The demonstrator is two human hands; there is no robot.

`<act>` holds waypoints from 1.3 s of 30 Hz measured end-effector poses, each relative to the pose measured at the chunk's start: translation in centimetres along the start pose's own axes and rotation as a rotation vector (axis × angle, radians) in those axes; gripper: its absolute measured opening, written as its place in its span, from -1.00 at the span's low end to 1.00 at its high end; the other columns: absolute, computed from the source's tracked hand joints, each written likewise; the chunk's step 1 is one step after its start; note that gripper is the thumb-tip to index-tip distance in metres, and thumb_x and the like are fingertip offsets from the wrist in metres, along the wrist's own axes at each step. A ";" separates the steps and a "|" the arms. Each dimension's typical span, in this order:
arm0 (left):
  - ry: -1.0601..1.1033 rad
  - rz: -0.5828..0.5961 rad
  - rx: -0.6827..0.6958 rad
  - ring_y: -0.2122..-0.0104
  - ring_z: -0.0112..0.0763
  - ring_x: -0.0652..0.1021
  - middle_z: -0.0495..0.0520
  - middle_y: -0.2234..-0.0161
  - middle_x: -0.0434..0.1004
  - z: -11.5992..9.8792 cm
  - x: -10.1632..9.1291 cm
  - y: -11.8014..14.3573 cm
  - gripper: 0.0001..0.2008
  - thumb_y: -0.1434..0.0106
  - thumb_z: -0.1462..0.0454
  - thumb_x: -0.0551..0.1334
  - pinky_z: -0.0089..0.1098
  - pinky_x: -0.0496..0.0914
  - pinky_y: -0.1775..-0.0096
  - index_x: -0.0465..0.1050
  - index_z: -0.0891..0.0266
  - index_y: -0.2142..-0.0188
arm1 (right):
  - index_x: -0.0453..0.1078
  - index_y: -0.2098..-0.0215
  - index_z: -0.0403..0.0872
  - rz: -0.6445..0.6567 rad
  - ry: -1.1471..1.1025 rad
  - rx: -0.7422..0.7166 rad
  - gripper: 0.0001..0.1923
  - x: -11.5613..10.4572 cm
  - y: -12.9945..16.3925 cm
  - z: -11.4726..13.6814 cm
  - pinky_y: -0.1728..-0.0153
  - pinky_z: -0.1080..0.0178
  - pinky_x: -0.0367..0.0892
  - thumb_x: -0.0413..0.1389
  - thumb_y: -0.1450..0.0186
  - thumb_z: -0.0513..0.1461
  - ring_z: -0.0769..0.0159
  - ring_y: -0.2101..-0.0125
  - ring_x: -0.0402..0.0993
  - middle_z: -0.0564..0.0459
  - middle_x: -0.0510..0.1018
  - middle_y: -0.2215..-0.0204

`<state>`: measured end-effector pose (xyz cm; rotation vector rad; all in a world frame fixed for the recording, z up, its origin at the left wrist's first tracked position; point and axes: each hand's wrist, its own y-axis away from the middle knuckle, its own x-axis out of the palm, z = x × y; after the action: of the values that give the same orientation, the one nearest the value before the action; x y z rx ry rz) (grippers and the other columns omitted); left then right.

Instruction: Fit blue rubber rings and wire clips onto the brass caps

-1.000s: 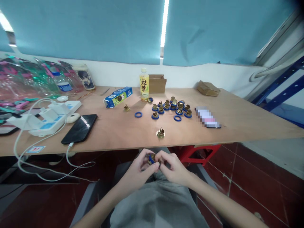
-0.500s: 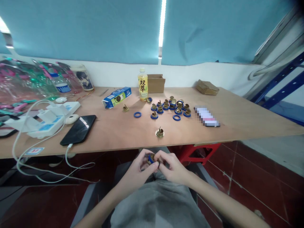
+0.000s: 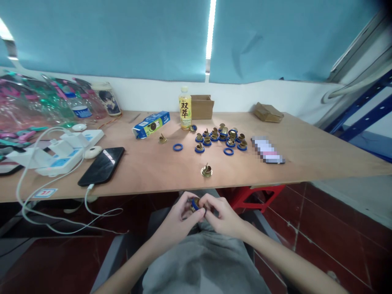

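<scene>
Above my lap, just in front of the table edge, my left hand [image 3: 180, 214] and my right hand [image 3: 221, 215] meet around a brass-coloured metal fitting with a blue ring [image 3: 194, 204]. Fingers of both hands pinch it and hide much of it. On the table straight ahead stands a brass fitting [image 3: 206, 171] showing no blue ring, its small flap raised. Another brass fitting [image 3: 162, 139] sits farther left, near a loose blue ring [image 3: 177, 147]. Several fittings with blue rings [image 3: 214, 136] cluster behind, with a second loose blue ring [image 3: 228, 151] at their front.
A drink bottle [image 3: 185, 110], a cardboard box [image 3: 202, 108] and a blue carton [image 3: 151, 124] stand toward the wall. Left are a black phone [image 3: 102, 166], a power strip [image 3: 72, 153] and trailing white cables. A blurred phone [image 3: 267, 150] lies right. Below is a red stool [image 3: 260, 196].
Both hands stay almost still, pinching the fitting with its blue ring. The view has shifted very slightly; nothing on the table has moved.
</scene>
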<state>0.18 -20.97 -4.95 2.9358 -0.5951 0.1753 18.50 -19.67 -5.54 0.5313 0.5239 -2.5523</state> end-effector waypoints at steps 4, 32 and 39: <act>-0.011 0.001 0.003 0.29 -0.34 0.54 -0.01 0.30 0.49 -0.1 0.0 0.1 -0.78 -0.29 0.18 0.29 -0.27 0.43 0.17 0.33 0.19 0.15 | 0.32 0.29 -0.04 0.003 0.020 0.013 -0.85 -0.1 0.0 0.0 0.56 0.42 0.08 0.02 -0.25 -0.41 0.47 0.59 0.22 0.24 0.37 0.58; -0.005 -0.015 -0.007 0.27 -0.31 0.55 0.00 0.29 0.49 0.2 0.0 0.1 -0.77 -0.27 0.18 0.31 -0.24 0.45 0.14 0.34 0.18 0.15 | 0.28 0.30 -0.03 -0.003 0.027 0.035 -0.87 0.4 0.2 -0.4 0.55 0.41 0.05 0.02 -0.26 -0.39 0.46 0.59 0.17 0.27 0.27 0.60; -0.008 -0.010 -0.020 0.28 -0.31 0.55 -0.01 0.31 0.49 0.0 0.1 0.1 -0.74 -0.25 0.16 0.32 -0.23 0.44 0.14 0.33 0.18 0.16 | 0.28 0.30 -0.03 -0.010 0.044 0.031 -0.87 0.4 0.2 -0.5 0.56 0.41 0.03 0.03 -0.27 -0.39 0.47 0.61 0.13 0.28 0.23 0.61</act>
<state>0.19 -21.10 -4.96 2.9213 -0.5804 0.1559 18.40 -19.79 -6.20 0.5991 0.5047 -2.5667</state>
